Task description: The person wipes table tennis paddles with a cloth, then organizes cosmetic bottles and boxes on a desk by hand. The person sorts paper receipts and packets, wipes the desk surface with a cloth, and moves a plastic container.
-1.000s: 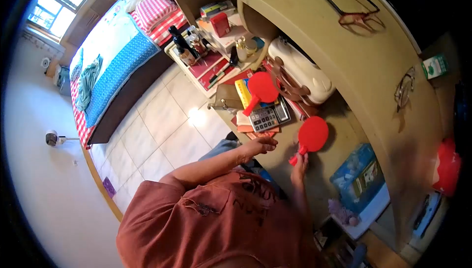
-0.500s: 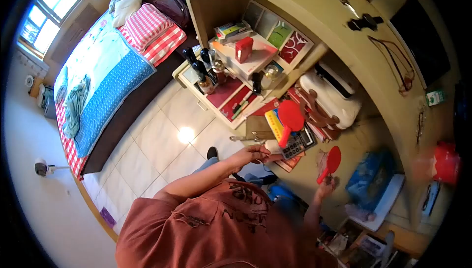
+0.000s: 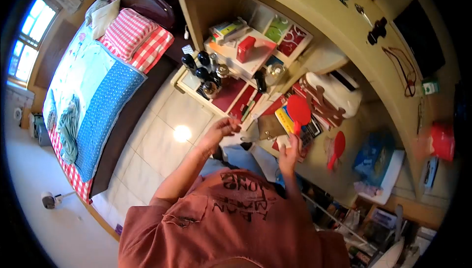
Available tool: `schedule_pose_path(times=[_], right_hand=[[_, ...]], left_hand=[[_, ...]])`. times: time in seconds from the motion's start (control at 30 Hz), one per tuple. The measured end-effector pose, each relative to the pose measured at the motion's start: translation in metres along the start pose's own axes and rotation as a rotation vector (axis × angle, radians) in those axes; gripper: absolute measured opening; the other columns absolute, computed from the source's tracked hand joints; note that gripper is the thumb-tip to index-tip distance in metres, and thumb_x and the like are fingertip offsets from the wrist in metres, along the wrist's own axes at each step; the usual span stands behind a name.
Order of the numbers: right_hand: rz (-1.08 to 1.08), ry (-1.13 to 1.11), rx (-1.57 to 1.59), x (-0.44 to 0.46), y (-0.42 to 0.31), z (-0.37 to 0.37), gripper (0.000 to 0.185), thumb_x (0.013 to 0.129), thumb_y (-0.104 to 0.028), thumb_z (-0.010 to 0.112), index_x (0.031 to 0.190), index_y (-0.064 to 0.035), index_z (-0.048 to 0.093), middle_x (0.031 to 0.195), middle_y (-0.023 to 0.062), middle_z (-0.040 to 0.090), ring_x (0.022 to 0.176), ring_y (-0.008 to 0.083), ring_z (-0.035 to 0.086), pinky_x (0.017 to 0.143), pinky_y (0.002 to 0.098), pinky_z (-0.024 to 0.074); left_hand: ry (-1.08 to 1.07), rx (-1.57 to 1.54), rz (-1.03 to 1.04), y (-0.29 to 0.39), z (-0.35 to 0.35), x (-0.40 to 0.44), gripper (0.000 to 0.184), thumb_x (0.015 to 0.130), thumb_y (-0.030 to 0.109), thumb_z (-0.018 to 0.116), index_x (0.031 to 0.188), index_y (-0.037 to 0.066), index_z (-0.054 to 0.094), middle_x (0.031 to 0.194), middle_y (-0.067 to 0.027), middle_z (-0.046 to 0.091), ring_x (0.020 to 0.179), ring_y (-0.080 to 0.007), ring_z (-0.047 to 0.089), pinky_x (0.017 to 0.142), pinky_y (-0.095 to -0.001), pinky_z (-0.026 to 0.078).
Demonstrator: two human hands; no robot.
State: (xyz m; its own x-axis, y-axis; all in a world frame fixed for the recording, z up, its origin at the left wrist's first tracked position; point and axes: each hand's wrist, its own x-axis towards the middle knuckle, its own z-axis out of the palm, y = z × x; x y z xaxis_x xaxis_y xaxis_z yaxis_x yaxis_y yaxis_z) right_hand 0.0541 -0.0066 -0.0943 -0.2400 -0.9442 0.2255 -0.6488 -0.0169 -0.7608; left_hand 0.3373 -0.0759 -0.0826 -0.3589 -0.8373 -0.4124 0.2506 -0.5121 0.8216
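Note:
My left hand [image 3: 224,131] is open, fingers loosely bent with nothing in them, near the corner of a low drawer unit. Thumb and fingers apart, my right hand [image 3: 290,154] reaches the handle end of a round red paddle [image 3: 299,109]; its fingertips overlap the handle, and firm contact cannot be made out. That paddle lies over a yellow book [image 3: 284,118] and a dark calculator [image 3: 312,130]. Beside my right thumb is a small white item [image 3: 282,141]. A second red paddle [image 3: 339,143] rests on the desk to the right, untouched.
Bottles [image 3: 210,86] crowd the drawer unit's top, with a red box [image 3: 246,49] behind. A white bag with brown straps [image 3: 339,93] stands on the desk. Farther right are a blue package [image 3: 371,157] and a red container [image 3: 441,141]. A bed [image 3: 93,101] is at left.
My right hand has let go of the second paddle and moved left to the first one's handle. My left hand has drawn away to the left from beside the calculator. The view has turned slightly.

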Motion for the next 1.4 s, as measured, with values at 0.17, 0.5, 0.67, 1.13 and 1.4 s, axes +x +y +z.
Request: schedule_pose_path(times=[0.17,0.5,0.67,1.13,1.4], right_hand=[[0.087,-0.188,0.058,0.031,0.008,0.0,0.03,0.081,-0.001,0.058,0.111,-0.0022,0.061,0.107,0.0168,0.059,0.102,0.0345,0.058,0.089,0.0411,0.0466],[0.002,-0.132,-0.005,0.052,0.032,-0.011,0.021,0.082,0.001,0.056,0.1,-0.0016,0.064,0.092,0.0152,0.062,0.082,0.0304,0.062,0.071,0.0369,0.0495],[0.203,-0.058,0.042,0.034,0.024,0.005,0.02,0.083,0.001,0.055,0.1,-0.001,0.065,0.089,0.0152,0.063,0.078,0.0297,0.063,0.071,0.0368,0.0499],[0.228,0.121,-0.112,0.045,-0.05,0.049,0.015,0.084,0.002,0.056,0.096,-0.0008,0.065,0.085,0.0119,0.061,0.077,0.0221,0.063,0.068,0.0334,0.0498],[0.138,0.058,-0.064,0.061,-0.042,0.056,0.013,0.085,0.0,0.056,0.094,-0.0019,0.065,0.087,0.0121,0.064,0.078,0.0244,0.063,0.066,0.0334,0.0506]], left_hand=[[0.052,0.053,0.071,0.05,0.013,0.018,0.024,0.093,0.016,0.06,0.114,0.004,0.061,0.102,-0.0049,0.067,0.096,-0.0155,0.062,0.087,-0.0296,0.046],[0.252,0.316,0.388,0.17,-0.052,0.131,0.025,0.091,0.014,0.061,0.113,0.002,0.059,0.098,-0.0021,0.064,0.09,-0.0124,0.06,0.084,-0.0261,0.045],[0.369,1.084,0.764,0.187,-0.124,0.282,0.056,0.071,0.024,0.08,0.117,0.003,0.057,0.11,-0.0175,0.061,0.104,-0.0334,0.059,0.089,-0.0421,0.048],[-0.077,1.435,0.639,0.166,-0.161,0.43,0.087,0.059,0.036,0.085,0.134,0.012,0.047,0.125,-0.0144,0.059,0.111,-0.0297,0.059,0.091,-0.0395,0.048],[-0.001,1.307,0.162,0.245,-0.13,0.332,0.088,0.057,0.033,0.086,0.133,0.012,0.047,0.122,-0.0163,0.059,0.109,-0.0325,0.059,0.09,-0.0402,0.048]])
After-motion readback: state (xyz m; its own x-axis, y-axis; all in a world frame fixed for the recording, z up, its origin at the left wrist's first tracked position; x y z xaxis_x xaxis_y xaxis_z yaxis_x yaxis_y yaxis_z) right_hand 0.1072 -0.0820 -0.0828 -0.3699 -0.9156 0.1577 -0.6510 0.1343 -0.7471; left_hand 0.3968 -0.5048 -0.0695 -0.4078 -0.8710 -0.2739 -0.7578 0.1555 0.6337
